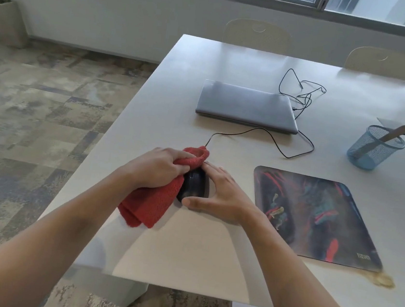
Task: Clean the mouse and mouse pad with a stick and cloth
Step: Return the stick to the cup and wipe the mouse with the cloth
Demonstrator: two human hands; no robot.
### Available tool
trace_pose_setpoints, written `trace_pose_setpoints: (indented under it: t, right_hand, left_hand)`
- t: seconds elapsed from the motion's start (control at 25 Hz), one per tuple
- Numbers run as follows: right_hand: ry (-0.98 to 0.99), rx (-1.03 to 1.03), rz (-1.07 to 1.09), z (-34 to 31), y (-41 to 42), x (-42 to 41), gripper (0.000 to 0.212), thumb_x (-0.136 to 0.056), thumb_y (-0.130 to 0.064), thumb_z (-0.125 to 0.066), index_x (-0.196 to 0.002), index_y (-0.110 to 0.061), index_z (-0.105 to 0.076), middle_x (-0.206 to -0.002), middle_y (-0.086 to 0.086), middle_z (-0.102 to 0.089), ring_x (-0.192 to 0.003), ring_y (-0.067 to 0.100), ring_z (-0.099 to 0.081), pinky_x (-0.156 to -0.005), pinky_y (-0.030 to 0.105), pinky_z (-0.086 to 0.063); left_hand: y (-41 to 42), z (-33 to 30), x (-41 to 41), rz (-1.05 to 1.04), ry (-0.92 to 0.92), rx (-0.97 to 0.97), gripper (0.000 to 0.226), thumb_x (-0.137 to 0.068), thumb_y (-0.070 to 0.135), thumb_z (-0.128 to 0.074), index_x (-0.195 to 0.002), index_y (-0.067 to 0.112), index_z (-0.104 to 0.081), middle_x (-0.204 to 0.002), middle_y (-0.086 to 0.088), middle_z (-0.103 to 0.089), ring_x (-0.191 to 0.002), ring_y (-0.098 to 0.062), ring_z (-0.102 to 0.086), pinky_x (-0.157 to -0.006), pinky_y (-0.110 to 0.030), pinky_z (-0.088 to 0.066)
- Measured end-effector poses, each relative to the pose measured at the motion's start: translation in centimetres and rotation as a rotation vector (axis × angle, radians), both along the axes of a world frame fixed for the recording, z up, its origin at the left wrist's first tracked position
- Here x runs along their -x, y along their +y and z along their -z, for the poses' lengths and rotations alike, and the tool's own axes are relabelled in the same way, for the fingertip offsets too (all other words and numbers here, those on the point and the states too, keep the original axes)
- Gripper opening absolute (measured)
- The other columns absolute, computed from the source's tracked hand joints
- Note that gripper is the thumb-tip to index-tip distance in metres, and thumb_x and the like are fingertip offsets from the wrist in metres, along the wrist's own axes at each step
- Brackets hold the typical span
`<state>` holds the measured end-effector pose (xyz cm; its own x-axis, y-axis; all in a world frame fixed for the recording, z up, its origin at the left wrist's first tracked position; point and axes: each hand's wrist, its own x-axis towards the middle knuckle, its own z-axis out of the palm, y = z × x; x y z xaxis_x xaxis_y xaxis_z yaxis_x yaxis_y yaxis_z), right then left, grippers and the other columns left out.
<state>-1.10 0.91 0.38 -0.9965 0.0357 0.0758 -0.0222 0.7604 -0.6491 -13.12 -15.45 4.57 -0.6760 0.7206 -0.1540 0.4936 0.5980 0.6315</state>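
The red cloth (151, 202) was gripped by the left hand (155, 167); the mouse (193, 183) was braced between the right hand's (219, 193) spread fingers (213, 168) and thumb.

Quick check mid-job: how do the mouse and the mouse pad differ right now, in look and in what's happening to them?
The mouse is plain black and rounded; the mouse pad is flat with a multicoloured print. The mouse is steadied by the right hand while the left hand holds the red cloth on it; the mouse pad lies untouched. The mouse sits on the bare table, left of the pad, not on it. Both rest on that table.
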Motion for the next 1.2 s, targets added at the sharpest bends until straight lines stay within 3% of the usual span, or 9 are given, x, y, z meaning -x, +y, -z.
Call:
trace_pose_setpoints:
  t: [0.2,0.36,0.48,0.56,0.68,0.8,0.92,1.08,1.2]
  right_hand:
    - [-0.017,0.034,0.014,0.1,0.4,0.2,0.073,-0.067,-0.067,-0.075,-0.127,-0.033,-0.052,-0.120,-0.014,-0.058,-0.112,0.009,-0.049,-0.102,0.037,-0.041]
    - [-0.035,0.022,0.023,0.3,0.3,0.3,0.092,-0.060,-0.067,-0.077,-0.138,-0.031,-0.045,-0.137,-0.014,-0.051,-0.124,0.008,-0.044,-0.109,0.033,-0.035]
    - [-0.049,0.022,0.020,0.4,0.5,0.3,0.102,-0.057,-0.068,-0.070,-0.145,-0.025,-0.039,-0.145,-0.010,-0.046,-0.129,0.009,-0.039,-0.109,0.025,-0.028]
    - [-0.069,0.024,0.023,0.4,0.6,0.2,0.104,-0.058,-0.071,-0.071,-0.147,-0.027,-0.037,-0.150,-0.011,-0.042,-0.135,0.010,-0.035,-0.113,0.030,-0.028]
    - [-0.095,-0.001,0.038,0.5,0.7,0.1,0.109,-0.059,-0.072,-0.072,-0.150,-0.027,-0.032,-0.154,-0.011,-0.036,-0.140,0.012,-0.030,-0.116,0.033,-0.026]
    - [-0.085,0.001,0.037,0.4,0.7,0.0,0.105,-0.060,-0.071,-0.073,-0.149,-0.029,-0.034,-0.152,-0.011,-0.038,-0.138,0.012,-0.032,-0.115,0.033,-0.027]
    - [-0.032,0.051,0.015,0.3,0.6,0.0,0.092,-0.060,-0.071,-0.074,-0.139,-0.035,-0.043,-0.134,-0.018,-0.051,-0.123,0.006,-0.042,-0.109,0.033,-0.034]
    - [-0.019,0.060,0.030,0.3,0.6,0.2,0.083,-0.058,-0.074,-0.074,-0.128,-0.038,-0.050,-0.119,-0.020,-0.056,-0.110,0.003,-0.047,-0.105,0.034,-0.038]
    - [-0.034,0.054,0.022,0.4,0.6,0.4,0.084,-0.057,-0.073,-0.076,-0.130,-0.041,-0.049,-0.127,-0.021,-0.055,-0.119,0.004,-0.046,-0.109,0.035,-0.035]
  left_hand:
    - [-1.4,-1.1,-2.5,0.060,0.094,0.027,0.034,-0.092,0.042,-0.052,-0.124,0.053,-0.055,-0.115,0.012,-0.064,-0.099,-0.008,-0.057,-0.080,-0.023,-0.040]
    - [-3.2,-2.4,-5.1,0.149,0.097,0.060,0.032,-0.089,0.041,-0.053,-0.113,0.061,-0.053,-0.092,0.019,-0.068,-0.084,-0.003,-0.059,-0.075,-0.018,-0.044]
    - [-4.5,-3.6,-5.6,0.201,-0.097,0.052,0.027,-0.089,0.036,-0.059,-0.105,0.057,-0.063,-0.082,0.020,-0.068,-0.073,0.001,-0.063,-0.064,-0.014,-0.045]
    - [-4.7,-4.6,-4.7,0.094,-0.191,-0.154,0.026,-0.085,0.035,-0.060,-0.105,0.051,-0.067,-0.079,0.014,-0.071,-0.065,-0.006,-0.066,-0.060,-0.022,-0.049]
    - [-3.6,-5.2,-1.3,-0.175,-0.060,-0.308,0.028,-0.082,0.037,-0.059,-0.106,0.049,-0.067,-0.077,0.005,-0.072,-0.064,-0.019,-0.069,-0.061,-0.037,-0.056]
    - [-0.9,-4.0,0.0,-0.148,-0.128,-0.243,0.026,-0.091,0.025,-0.060,-0.109,0.043,-0.067,-0.089,0.000,-0.073,-0.069,-0.017,-0.069,-0.066,-0.036,-0.057]
    - [0.9,-1.4,-1.6,0.001,-0.043,-0.053,0.030,-0.091,0.030,-0.057,-0.117,0.044,-0.063,-0.104,0.012,-0.069,-0.091,-0.007,-0.064,-0.082,-0.030,-0.051]
    - [-0.3,-1.6,-2.7,0.027,0.049,-0.010,0.028,-0.087,0.039,-0.055,-0.110,0.055,-0.059,-0.095,0.023,-0.066,-0.085,0.009,-0.058,-0.068,-0.015,-0.040]
    - [-1.6,-2.0,-4.0,0.090,0.074,0.016,0.026,-0.090,0.037,-0.056,-0.106,0.056,-0.059,-0.085,0.024,-0.066,-0.083,0.009,-0.058,-0.064,-0.011,-0.039]
